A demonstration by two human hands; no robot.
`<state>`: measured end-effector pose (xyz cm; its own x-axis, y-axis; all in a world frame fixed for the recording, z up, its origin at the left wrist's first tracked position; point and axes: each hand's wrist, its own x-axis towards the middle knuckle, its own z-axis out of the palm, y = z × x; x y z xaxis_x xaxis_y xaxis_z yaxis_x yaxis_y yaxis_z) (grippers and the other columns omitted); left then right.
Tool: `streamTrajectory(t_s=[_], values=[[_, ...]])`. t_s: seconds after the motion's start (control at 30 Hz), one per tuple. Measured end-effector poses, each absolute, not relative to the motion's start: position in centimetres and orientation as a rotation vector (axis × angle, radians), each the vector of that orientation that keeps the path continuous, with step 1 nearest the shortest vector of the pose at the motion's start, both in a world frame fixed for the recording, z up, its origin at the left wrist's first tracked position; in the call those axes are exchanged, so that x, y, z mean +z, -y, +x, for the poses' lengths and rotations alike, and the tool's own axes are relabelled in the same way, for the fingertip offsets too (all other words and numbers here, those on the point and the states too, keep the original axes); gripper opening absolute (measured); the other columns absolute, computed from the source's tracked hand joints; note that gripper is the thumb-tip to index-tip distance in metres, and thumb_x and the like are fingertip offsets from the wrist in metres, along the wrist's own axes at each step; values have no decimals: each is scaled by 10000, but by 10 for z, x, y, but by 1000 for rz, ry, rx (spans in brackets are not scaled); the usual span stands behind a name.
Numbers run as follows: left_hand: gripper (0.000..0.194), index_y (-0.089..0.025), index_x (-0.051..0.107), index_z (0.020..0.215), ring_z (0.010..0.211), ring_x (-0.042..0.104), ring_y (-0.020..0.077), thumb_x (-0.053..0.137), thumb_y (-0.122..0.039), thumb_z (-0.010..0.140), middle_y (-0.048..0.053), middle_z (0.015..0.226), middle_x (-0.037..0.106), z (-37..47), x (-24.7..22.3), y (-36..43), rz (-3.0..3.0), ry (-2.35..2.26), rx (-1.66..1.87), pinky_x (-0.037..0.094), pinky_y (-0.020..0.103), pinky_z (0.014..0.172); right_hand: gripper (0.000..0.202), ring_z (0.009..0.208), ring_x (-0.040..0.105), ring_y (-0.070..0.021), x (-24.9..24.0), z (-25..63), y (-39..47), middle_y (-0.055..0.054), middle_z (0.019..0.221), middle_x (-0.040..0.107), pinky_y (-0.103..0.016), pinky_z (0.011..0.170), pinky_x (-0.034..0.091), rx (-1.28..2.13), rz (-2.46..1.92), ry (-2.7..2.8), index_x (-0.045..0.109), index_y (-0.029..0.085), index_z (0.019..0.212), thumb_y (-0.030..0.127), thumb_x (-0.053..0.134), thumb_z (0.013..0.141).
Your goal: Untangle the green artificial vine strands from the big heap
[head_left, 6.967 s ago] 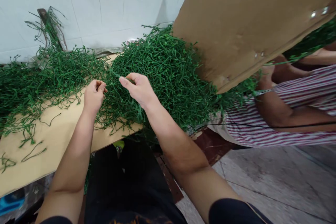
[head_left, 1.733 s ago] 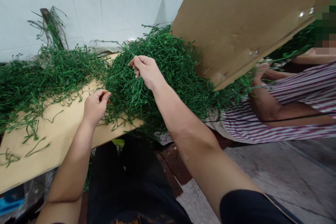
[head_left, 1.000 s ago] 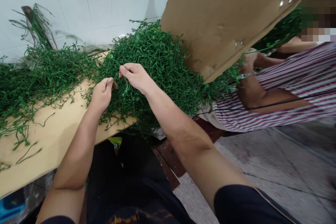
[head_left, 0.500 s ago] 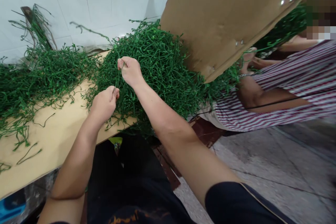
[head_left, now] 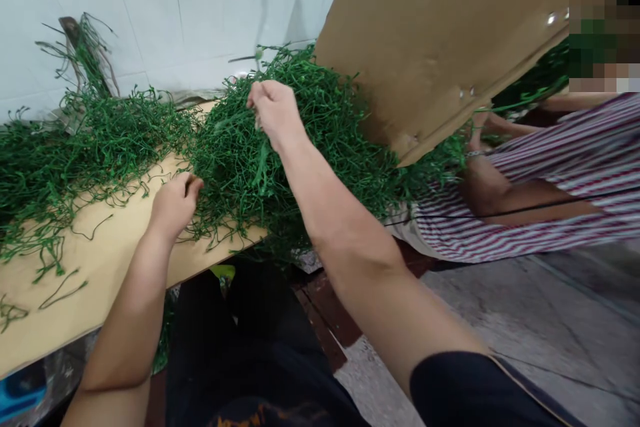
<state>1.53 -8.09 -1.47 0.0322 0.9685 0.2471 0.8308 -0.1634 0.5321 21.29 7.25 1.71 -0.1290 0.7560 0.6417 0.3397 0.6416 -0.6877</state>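
Observation:
My right hand [head_left: 275, 110] is closed in a pinch over a big heap of thin green plastic stems [head_left: 325, 127]. A blurred green stem [head_left: 263, 167] hangs below its fingers, and a faint streak rises above them against the wall. Lower and to the left, my left hand [head_left: 175, 203] hovers over the board's edge of the heap. Its fingers are curled with the thumb close to the index finger; whether anything is between them is hidden. A flatter spread of similar stems [head_left: 115, 133] covers the left part of the tan board [head_left: 125, 240].
A large brown cardboard sheet [head_left: 400, 33] leans over the heap's right side. Beyond it, a co-worker in a striped garment [head_left: 565, 193] has their arms near more green stems. White tiles [head_left: 150, 7] line the back. A blue container [head_left: 23, 390] sits below the board.
My hands have drawn apart: the right rose with a green stem, while the left shifted left and slightly down. The view has also turned slightly.

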Motion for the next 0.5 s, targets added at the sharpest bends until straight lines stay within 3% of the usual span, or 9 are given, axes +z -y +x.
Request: streamTrajectory(t_s=[0.07,0.2,0.37,0.5], values=[[345,-123,576,1023,897,595,246,496,-380,807,124,947,648,11,-24,68,2146,-1878,719,459,377,810,553,572,460,-73,22,204,-54,27,548,342,-239,560,431,589,-921,1639,501,161,663,638,284,840],[564,-61,455,1262,1226,456,316,519,-379,802,215,1275,517,18,-29,61,2232,-1826,856,348,461,1038,517,471,384,-46,23,189,-30,47,501,336,-187,447,341,831,-915,1527,517,179,720,652,335,822],[722,-116,376,1345,1351,312,306,455,-590,806,202,1416,382,37,-20,60,2140,-1795,1286,245,449,1119,546,437,380,-47,17,183,-23,46,500,367,-194,422,325,910,-933,1457,524,187,775,678,291,818],[888,-128,239,1416,1392,220,316,464,-672,752,213,1467,285,53,-20,54,2150,-1723,1415,184,459,1141,531,438,385,-37,21,180,-18,58,504,348,-181,435,351,955,-886,1454,501,190,762,684,312,805]])
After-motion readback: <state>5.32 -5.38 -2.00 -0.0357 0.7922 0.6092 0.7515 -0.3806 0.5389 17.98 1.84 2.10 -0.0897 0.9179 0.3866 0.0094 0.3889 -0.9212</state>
